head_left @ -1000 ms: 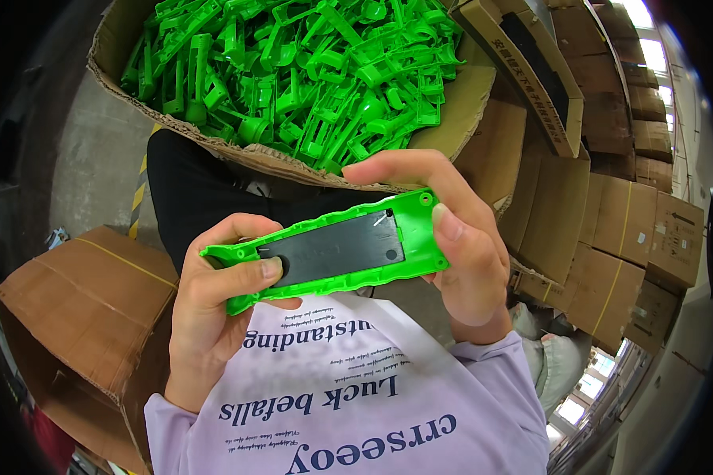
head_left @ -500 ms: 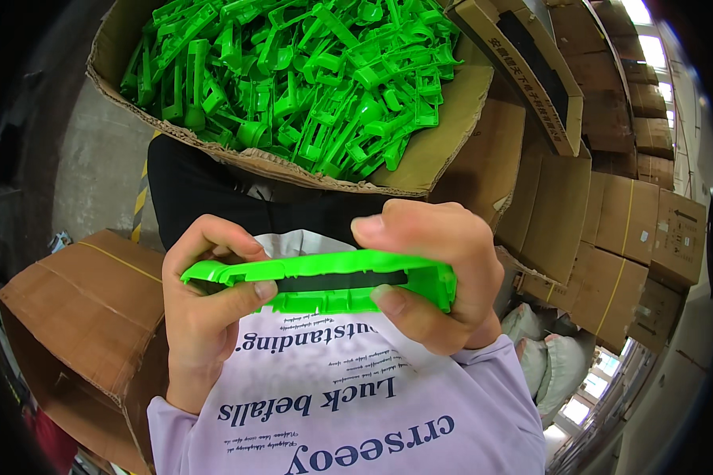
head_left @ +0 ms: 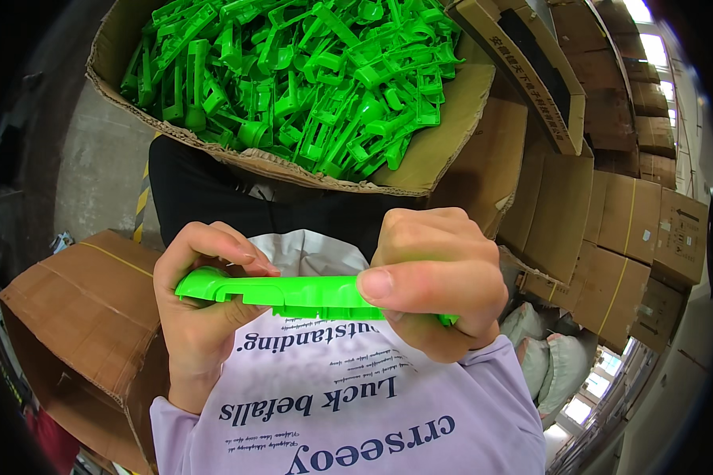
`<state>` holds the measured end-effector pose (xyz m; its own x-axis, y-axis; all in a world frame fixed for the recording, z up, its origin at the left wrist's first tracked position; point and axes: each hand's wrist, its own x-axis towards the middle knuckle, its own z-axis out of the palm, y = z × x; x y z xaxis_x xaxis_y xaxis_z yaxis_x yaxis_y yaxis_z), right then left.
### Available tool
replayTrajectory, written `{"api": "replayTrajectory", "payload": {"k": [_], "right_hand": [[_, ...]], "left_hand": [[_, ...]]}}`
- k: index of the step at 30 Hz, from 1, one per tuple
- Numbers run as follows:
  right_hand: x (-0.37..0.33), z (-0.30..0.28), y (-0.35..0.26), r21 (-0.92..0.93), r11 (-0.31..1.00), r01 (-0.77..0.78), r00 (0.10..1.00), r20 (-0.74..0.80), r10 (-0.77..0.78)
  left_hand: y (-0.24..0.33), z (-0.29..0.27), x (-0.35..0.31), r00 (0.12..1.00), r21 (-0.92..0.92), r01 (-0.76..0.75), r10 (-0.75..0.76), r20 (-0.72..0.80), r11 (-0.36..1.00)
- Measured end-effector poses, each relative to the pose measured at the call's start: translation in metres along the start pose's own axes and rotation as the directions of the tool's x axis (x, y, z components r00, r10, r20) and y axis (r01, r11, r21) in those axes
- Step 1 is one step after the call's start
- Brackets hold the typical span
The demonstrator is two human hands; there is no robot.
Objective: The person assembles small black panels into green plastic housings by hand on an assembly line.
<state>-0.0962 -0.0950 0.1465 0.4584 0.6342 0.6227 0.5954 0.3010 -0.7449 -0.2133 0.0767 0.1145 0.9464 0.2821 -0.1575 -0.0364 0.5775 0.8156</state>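
Note:
A long bright green plastic housing part (head_left: 309,293) is held level in front of my shirt, its solid outer side showing. My left hand (head_left: 202,293) grips its left end, fingers over the top edge and thumb behind or below it, partly hidden. On the right end my right hand (head_left: 440,277) is closed, the thumb pressed along the near face and the other fingers curled behind. Beyond the hands stands a big cardboard box (head_left: 467,119) full of similar green plastic parts (head_left: 293,87).
An open brown carton (head_left: 87,309) stands at the left. Tilted at the upper right is a long printed carton (head_left: 523,71). Stacked cartons (head_left: 618,261) line the right side, with white sacks (head_left: 562,364) below them. Grey floor (head_left: 95,166) shows at the far left.
The green part has been rotated so its hollow inside with the dark strip no longer shows. My right thumb has moved onto its near face, and my left thumb has slipped mostly out of sight.

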Motion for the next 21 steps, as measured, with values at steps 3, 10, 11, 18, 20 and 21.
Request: {"api": "replayTrajectory", "payload": {"k": [3,10,11,18,20,21], "right_hand": [[-0.001,-0.005,0.0,-0.038,0.999,-0.005,1.0,0.001,0.005],[0.001,0.007,0.003,-0.095,0.914,-0.393,0.914,-0.146,0.378],[0.001,0.009,0.002,-0.086,0.896,-0.436,0.895,-0.143,0.422],[0.01,0.012,0.007,-0.193,0.931,-0.309,0.948,-0.144,0.285],[0.01,0.012,0.008,-0.195,0.931,-0.309,0.946,-0.164,0.279],[0.01,0.012,0.007,-0.2,0.927,-0.317,0.944,-0.165,0.287]], "left_hand": [[0.002,-0.008,-0.002,1.0,0.063,-0.008,0.006,0.025,0.998],[0.002,-0.005,0.002,0.984,0.424,-0.172,0.175,0.033,0.889],[0.001,-0.006,0.003,0.98,0.437,-0.183,0.197,0.013,0.881],[-0.002,-0.013,0.004,0.967,0.447,-0.219,0.254,-0.02,0.867],[-0.003,-0.012,0.005,0.957,0.456,-0.247,0.289,-0.023,0.855],[-0.003,-0.009,0.005,0.96,0.43,-0.229,0.275,-0.049,0.873]]}}
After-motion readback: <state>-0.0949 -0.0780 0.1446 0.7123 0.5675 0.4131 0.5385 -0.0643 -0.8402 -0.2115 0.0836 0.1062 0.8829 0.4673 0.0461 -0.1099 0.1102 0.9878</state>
